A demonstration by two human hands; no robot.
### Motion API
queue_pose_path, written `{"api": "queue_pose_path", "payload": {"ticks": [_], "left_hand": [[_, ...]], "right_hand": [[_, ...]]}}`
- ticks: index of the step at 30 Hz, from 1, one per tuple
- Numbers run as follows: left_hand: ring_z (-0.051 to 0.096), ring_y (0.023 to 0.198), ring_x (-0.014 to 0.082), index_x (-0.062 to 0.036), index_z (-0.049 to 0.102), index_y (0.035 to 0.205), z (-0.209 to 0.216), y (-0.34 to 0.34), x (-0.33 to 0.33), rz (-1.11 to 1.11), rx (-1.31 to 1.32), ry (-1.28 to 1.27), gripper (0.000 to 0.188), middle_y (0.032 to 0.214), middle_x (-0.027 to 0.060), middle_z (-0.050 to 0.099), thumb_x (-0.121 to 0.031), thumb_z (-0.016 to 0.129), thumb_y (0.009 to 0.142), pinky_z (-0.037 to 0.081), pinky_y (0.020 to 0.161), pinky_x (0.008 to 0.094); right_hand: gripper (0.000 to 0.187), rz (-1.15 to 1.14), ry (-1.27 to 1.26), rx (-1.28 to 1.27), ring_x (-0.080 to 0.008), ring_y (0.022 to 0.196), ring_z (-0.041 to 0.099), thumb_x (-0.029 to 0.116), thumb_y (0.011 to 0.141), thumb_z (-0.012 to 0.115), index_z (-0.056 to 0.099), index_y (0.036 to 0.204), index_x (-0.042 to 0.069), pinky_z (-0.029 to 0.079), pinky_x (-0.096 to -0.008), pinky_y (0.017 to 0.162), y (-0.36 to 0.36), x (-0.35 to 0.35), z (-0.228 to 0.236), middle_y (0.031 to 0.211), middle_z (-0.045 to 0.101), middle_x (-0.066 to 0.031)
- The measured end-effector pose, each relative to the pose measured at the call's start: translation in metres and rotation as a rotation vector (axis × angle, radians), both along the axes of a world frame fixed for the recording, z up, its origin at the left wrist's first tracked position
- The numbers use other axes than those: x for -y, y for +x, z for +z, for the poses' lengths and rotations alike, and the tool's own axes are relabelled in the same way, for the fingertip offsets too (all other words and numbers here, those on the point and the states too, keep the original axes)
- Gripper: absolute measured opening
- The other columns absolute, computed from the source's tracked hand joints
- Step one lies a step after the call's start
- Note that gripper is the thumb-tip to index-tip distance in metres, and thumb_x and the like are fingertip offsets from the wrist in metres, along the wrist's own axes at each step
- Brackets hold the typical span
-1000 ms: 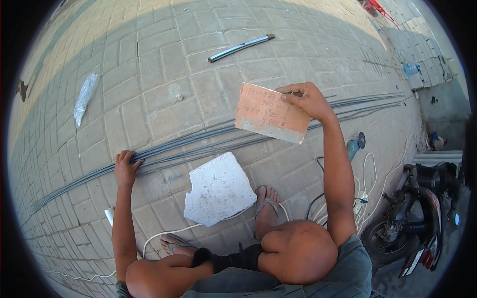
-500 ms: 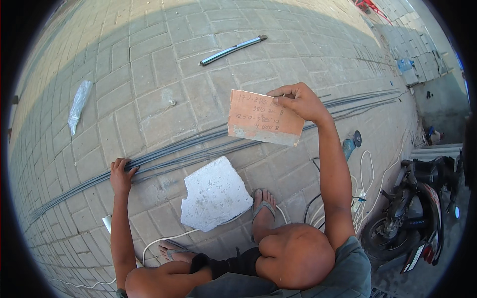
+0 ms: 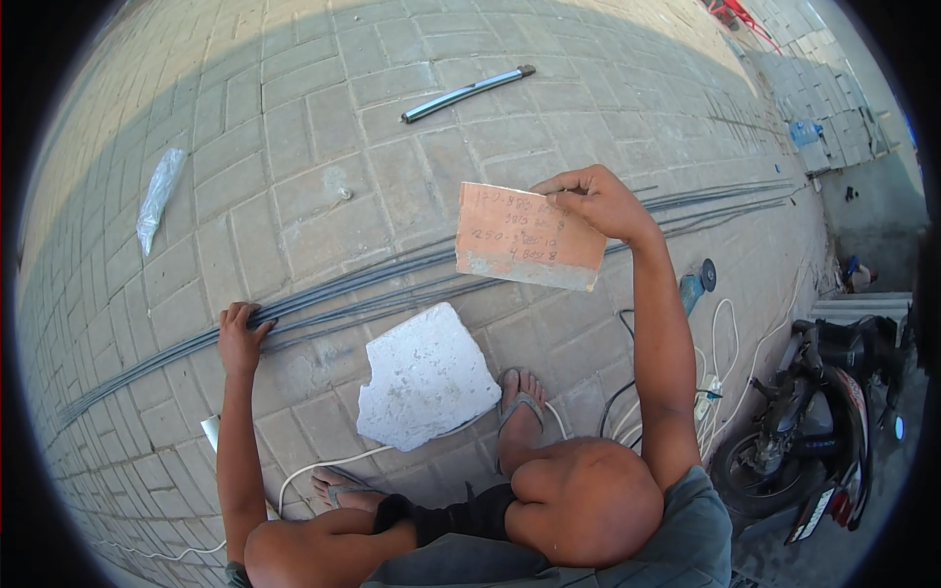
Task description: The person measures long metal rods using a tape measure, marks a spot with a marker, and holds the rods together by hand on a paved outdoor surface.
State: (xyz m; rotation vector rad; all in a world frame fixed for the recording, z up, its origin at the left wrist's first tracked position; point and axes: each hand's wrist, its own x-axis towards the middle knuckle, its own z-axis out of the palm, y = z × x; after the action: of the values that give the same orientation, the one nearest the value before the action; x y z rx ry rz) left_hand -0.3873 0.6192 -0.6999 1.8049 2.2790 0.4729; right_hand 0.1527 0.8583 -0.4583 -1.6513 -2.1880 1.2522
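Observation:
My right hand (image 3: 598, 203) pinches a torn piece of brown cardboard (image 3: 527, 238) by its upper right corner, between thumb and fingers. The handwritten side of the cardboard faces up, held above a bundle of long thin steel rods (image 3: 368, 276). These rods run across the paving from lower left to upper right. Toward their left part, my left hand (image 3: 242, 338) curls its fingers over the bundle, the thumb on the near side. Just in front of my feet lies an irregular white foam slab (image 3: 426, 377).
An angle grinder (image 3: 692, 291) lies right of my right forearm, near a white cable (image 3: 723, 343). A motorbike (image 3: 804, 436) stands at the right. Farther off are a shiny metal tube (image 3: 466, 95) and a clear plastic wrapper (image 3: 161, 201). A blue-tinted bottle (image 3: 806, 132) is far right.
The view has shifted slightly. The cardboard sits a little farther right and lower in the picture. Both hands keep their holds.

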Motion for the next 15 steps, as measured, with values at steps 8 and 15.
{"api": "queue_pose_path", "payload": {"ticks": [8,15], "left_hand": [[0.062,0.108,0.0309,-0.0083,0.075,0.109,-0.0008,-0.0013,-0.0001,0.004,0.006,-0.005,0.039,0.115,0.0061,0.069,-0.023,0.089,0.076,0.052,0.093,0.0413],[0.062,0.109,0.0299,-0.0093,0.075,0.110,-0.0017,0.0004,-0.0004,0.016,0.006,-0.028,0.039,0.115,0.0052,0.069,-0.022,0.089,0.077,0.053,0.094,0.0415]], "right_hand": [[0.035,-0.013,0.009,0.008,-0.0257,0.100,0.074,0.011,0.090,0.061,0.081,0.117,0.003,0.056,-0.0375,0.093,0.0034,-0.0008,0.0026,0.109,0.080,-0.0186],[0.032,0.021,0.028,-0.027,-0.0160,0.090,0.072,0.008,0.095,0.063,0.079,0.120,-0.002,0.056,-0.0306,0.085,0.0077,-0.0057,0.0021,0.103,0.080,-0.0123]]}}
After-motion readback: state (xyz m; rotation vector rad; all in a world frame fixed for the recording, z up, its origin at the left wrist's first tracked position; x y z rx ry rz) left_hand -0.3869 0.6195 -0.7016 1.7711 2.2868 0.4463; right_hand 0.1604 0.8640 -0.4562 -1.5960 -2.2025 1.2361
